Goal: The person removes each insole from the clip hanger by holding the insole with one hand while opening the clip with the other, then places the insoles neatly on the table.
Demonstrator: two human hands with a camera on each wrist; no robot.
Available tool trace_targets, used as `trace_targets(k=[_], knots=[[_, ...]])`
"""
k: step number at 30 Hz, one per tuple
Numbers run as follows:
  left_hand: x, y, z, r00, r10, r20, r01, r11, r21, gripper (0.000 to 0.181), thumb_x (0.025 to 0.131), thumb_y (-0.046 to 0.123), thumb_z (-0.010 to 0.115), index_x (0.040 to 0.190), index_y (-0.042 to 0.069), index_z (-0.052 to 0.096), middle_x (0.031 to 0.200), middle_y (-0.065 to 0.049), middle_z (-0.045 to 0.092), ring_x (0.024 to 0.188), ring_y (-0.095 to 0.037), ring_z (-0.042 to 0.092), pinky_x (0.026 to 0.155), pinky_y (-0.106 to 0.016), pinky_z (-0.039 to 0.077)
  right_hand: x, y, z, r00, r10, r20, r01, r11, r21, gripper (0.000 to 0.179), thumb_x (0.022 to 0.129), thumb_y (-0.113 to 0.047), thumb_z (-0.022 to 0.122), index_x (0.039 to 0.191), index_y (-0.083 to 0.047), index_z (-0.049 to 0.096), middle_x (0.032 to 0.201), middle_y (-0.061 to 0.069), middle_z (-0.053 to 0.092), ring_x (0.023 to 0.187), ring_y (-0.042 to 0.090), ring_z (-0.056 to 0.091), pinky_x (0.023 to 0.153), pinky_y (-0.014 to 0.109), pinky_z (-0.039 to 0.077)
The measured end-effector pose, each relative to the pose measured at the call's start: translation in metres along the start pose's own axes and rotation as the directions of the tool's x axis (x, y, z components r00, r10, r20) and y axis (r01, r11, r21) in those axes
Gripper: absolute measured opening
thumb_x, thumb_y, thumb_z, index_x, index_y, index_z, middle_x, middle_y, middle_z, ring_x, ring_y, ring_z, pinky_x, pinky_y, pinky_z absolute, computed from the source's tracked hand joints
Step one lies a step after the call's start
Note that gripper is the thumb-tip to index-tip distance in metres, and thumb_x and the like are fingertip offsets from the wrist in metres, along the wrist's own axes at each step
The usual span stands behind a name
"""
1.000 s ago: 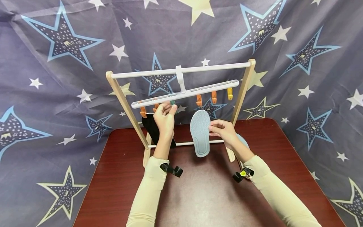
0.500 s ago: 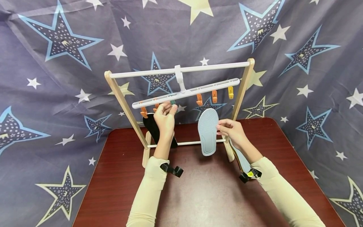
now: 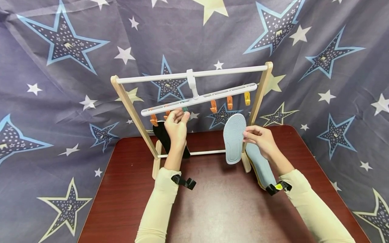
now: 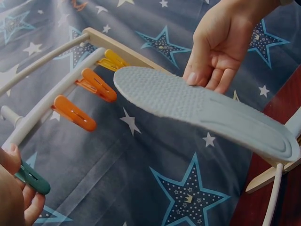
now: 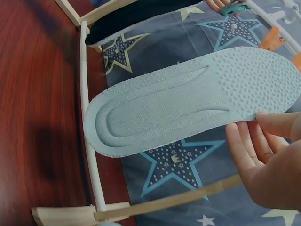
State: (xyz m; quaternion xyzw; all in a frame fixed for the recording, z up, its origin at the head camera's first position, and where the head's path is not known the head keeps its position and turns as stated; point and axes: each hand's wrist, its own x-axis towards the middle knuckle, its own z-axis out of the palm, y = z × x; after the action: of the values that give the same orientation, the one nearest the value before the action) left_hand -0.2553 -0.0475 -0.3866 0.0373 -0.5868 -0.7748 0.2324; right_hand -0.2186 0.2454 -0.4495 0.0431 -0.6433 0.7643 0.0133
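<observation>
My right hand (image 3: 259, 140) pinches a light blue-grey shoe insole (image 3: 234, 139) by its right edge, thumb in front. The insole hangs upright in the air beside the rack's right leg, its dimpled front half up. My left hand (image 3: 177, 127) is raised under the left half of the white hanger bar (image 3: 199, 100). In the left wrist view its thumb and fingers pinch a green clothespin (image 4: 34, 178). Behind that hand a black insole (image 3: 163, 136) hangs below the orange clothespins (image 3: 153, 119) at the bar's left end, partly hidden by my forearm.
The hanger hooks over a rack of wooden legs (image 3: 129, 113) and white rods. Two orange clothespins (image 3: 229, 103) and a yellow one (image 3: 247, 98) hang on the bar's right half. Another light blue insole (image 3: 260, 165) lies right of the rack on the dark red table (image 3: 209, 202).
My right hand has carried the light insole to the right, away from my left hand. More of the insole on the table shows now. My left hand has stayed at the green clothespin.
</observation>
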Motion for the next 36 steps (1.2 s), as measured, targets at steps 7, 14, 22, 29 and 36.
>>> trace_targets(k=[7,14,22,29,36], knots=[[0.000,-0.002,-0.001,1.000,0.011,-0.003,-0.011,1.000,0.006,0.023,0.085,-0.011,0.074,0.108,-0.011,0.068,0.095,-0.007,0.067,0.085,-0.009,0.065,0.079,-0.017,0.059,-0.006,-0.004,-0.018,1.000,0.018,-0.013,-0.017,1.000,0.016,0.016,0.094,0.007,0.066,0.096,-0.008,0.071,0.082,-0.002,0.071,0.075,0.010,0.072,0.074,0.027,0.064],[0.000,-0.002,-0.002,1.000,0.001,0.005,-0.001,1.000,0.002,0.023,0.086,-0.011,0.074,0.108,-0.010,0.068,0.096,-0.009,0.067,0.087,-0.011,0.066,0.080,-0.017,0.059,-0.010,-0.005,-0.038,1.000,0.014,-0.009,-0.014,1.000,0.010,0.018,0.094,0.008,0.065,0.097,-0.009,0.071,0.083,-0.002,0.072,0.076,0.010,0.072,0.075,0.029,0.064],[-0.001,0.000,-0.001,1.000,-0.003,0.013,0.002,1.000,0.014,0.025,0.086,-0.010,0.074,0.110,-0.013,0.067,0.101,-0.015,0.068,0.087,-0.010,0.065,0.081,-0.017,0.059,-0.010,-0.015,-0.056,0.999,0.036,-0.038,-0.036,0.999,0.015,0.021,0.095,0.010,0.063,0.095,-0.009,0.072,0.083,-0.002,0.074,0.076,0.010,0.073,0.072,0.027,0.064],[0.001,0.000,0.000,1.000,-0.001,0.008,0.001,1.000,0.020,0.023,0.086,-0.009,0.074,0.109,-0.010,0.069,0.099,-0.012,0.067,0.086,-0.009,0.065,0.080,-0.018,0.059,-0.011,-0.023,-0.067,0.991,0.110,-0.082,-0.111,0.994,-0.010,0.019,0.095,0.008,0.063,0.095,-0.010,0.070,0.081,-0.004,0.074,0.076,0.007,0.073,0.069,0.025,0.064],[0.002,-0.001,-0.001,1.000,-0.001,0.013,0.001,1.000,0.018,0.023,0.086,-0.010,0.074,0.108,-0.011,0.068,0.099,-0.012,0.068,0.086,-0.009,0.065,0.080,-0.017,0.059,-0.012,-0.024,-0.073,0.978,0.180,-0.109,-0.187,0.981,-0.058,0.016,0.095,0.007,0.063,0.094,-0.008,0.069,0.079,-0.006,0.073,0.075,0.005,0.070,0.069,0.025,0.064]])
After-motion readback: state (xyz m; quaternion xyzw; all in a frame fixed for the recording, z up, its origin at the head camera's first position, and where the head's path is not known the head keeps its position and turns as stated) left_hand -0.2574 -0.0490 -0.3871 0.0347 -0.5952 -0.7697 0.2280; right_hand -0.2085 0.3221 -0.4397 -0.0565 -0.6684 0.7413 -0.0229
